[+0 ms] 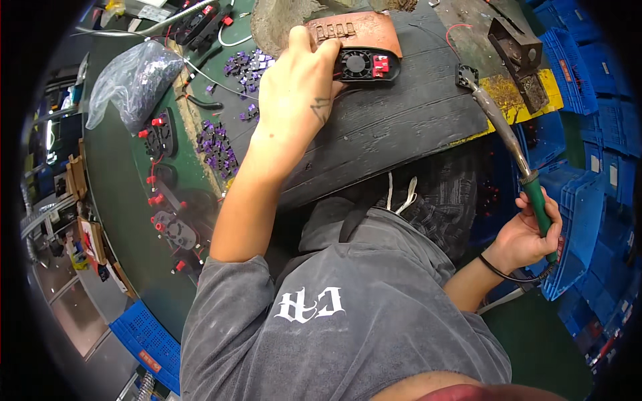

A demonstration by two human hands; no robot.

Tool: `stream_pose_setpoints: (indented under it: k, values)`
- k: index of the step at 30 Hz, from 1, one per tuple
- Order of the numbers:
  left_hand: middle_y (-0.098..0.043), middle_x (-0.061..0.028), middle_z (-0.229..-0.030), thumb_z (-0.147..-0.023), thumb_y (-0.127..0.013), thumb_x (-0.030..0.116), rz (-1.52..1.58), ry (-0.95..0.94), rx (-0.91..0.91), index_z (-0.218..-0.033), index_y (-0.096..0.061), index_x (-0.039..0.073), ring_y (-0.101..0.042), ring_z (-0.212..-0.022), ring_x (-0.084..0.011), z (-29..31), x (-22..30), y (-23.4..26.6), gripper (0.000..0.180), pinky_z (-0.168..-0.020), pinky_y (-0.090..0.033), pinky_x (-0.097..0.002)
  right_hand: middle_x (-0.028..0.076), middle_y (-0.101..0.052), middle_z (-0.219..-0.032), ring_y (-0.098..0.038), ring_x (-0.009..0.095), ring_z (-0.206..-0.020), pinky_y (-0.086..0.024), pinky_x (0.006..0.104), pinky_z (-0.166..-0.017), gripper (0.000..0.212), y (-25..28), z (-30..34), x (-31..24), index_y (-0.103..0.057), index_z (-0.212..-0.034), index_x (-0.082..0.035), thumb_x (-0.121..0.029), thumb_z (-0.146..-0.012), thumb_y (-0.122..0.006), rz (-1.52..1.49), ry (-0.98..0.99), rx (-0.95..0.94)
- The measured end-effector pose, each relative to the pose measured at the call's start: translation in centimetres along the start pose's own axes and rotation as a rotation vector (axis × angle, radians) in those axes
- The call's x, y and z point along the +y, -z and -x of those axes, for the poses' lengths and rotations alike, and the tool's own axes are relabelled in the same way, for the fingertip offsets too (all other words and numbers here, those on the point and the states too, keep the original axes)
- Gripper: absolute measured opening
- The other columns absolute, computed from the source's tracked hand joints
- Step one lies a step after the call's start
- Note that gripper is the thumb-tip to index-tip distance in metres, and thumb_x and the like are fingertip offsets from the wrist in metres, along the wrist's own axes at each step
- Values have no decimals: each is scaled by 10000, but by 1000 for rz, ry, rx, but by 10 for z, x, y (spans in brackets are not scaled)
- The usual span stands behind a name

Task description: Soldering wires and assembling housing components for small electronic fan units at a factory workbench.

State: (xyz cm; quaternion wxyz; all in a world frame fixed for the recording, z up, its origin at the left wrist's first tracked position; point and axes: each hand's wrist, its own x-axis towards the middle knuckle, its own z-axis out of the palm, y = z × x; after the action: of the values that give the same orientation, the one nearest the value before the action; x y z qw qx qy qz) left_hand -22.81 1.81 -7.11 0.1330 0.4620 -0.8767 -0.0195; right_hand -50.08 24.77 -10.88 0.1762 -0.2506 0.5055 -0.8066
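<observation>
My left hand (294, 93) is closed around the left end of a black casing (369, 75) with a small round fan and a red connector in it. Just behind that casing lies a reddish-brown board (378, 30) with a row of small metal pieces. In my right hand (525, 234), off to the right, is a soldering iron (537, 204) by its green handle, its long metal shaft pointing away from me. The iron's far end is beside a small black part (463, 75), from which a thin red wire runs; whether they touch I cannot tell.
Purple-and-black switches (217, 148) lie in piles left of the dark work board (408, 127). Pliers (200, 101) and a clear bag (134, 80) sit farther left, near several black casings (175, 230) with red connectors. A rusty metal stand (515, 53) and blue crates (568, 214) are at right.
</observation>
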Motion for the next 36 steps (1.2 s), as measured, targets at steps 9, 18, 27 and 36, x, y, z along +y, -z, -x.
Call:
stream_pose_setpoints:
  k: [9, 18, 27, 36]
  values:
    - [-472, -29, -897, -616, -841, 155, 474, -5, 55, -1118, -646, 40, -439, -712, -126, 26, 19, 60, 551, -641, -417, -247, 196, -667, -1019, -680, 291, -773, -574, 315, -703, 413, 17, -6, 0, -646, -963, 38, -255, -947, -355, -54, -16, 44]
    - [-501, -14, -981, -664, -844, 164, 634, 400, -93, -1120, -642, 13, -462, -724, -77, 87, -32, 129, 521, -622, -419, -219, 185, -663, -1055, -682, 279, -797, -577, 306, -713, 409, 19, -5, 7, -630, -987, 28, -263, -963, -344, -14, -15, 34]
    - [-683, -190, -1024, -744, -773, 360, 198, 405, -69, -1178, -617, -19, -664, -946, -292, 45, -145, 91, 597, -840, -502, -353, 184, -660, -1050, -682, 277, -801, -574, 314, -735, 422, 22, -2, 1, -617, -996, 33, -281, -971, -336, 21, 0, 41]
    - [-628, -235, -978, -728, -744, 483, -365, 241, 29, -1110, -675, 34, -596, -971, -352, -36, -185, 17, 593, -872, -477, -416, 183, -663, -1035, -684, 272, -790, -571, 314, -735, 421, 26, 8, -15, -616, -988, 40, -279, -962, -342, 76, 38, 83]
